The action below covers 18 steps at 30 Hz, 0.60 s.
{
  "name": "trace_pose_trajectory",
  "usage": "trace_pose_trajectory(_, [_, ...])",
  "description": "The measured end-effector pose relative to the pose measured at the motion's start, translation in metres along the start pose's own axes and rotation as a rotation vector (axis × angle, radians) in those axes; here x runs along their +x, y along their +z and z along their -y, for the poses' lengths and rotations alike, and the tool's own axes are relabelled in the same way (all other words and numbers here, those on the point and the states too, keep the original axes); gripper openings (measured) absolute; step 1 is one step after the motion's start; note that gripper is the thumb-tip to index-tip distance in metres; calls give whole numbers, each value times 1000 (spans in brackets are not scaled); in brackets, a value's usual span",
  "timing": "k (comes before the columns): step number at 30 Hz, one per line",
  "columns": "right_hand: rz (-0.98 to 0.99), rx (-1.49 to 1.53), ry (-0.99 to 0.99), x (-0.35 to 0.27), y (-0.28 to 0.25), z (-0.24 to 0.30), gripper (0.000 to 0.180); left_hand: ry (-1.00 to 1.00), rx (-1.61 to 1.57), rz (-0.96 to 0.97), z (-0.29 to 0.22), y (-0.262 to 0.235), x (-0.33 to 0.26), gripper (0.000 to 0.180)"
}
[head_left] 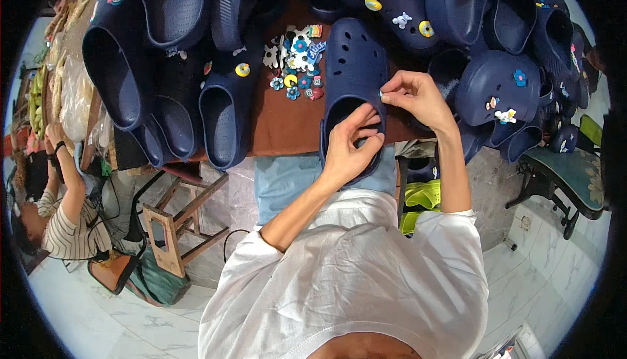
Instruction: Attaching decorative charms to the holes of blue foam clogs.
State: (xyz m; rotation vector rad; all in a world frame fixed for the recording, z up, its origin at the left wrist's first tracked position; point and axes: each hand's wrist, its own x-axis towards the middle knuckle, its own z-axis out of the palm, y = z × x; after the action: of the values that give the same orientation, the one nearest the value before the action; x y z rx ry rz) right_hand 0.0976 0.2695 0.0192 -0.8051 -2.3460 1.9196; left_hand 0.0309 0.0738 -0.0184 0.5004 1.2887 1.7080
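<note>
A navy blue clog (356, 55) with round vent holes lies toe away from me at the table's near edge. My left hand (353, 145) is at its foot opening, fingers curled into it and closed on the clog; the fingertips are partly hidden. At the clog's right side, my right hand (418, 97) pinches a small light-coloured piece (382, 96) between thumb and fingertips, mostly covered by them. Left of the clog lies a pile of colourful shoe charms (297, 62): flowers, swirls, and white and blue shapes.
Navy clogs crowd the brown tabletop (277, 120) on both sides, among them one with a ring charm (225, 114) and one with several charms (499, 88). A wooden stool (173, 228) stands below left, a dark chair (562, 176) right. Another person (72, 222) works at far left.
</note>
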Motion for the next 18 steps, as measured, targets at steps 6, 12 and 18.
trace_pose_trajectory(6, [-159, 303, -21, -25, 26, -21, 23, -77, -281, 13, -5, -9, 2, 54])
trace_pose_trajectory(12, [-346, 2, -248, -44, 54, -6, 35, -59, -260, 20, -15, -16, 7, 44])
trace_pose_trajectory(18, [-413, -44, -243, -46, 64, -7, 36, -28, -283, 77, -17, -5, 9, 46])
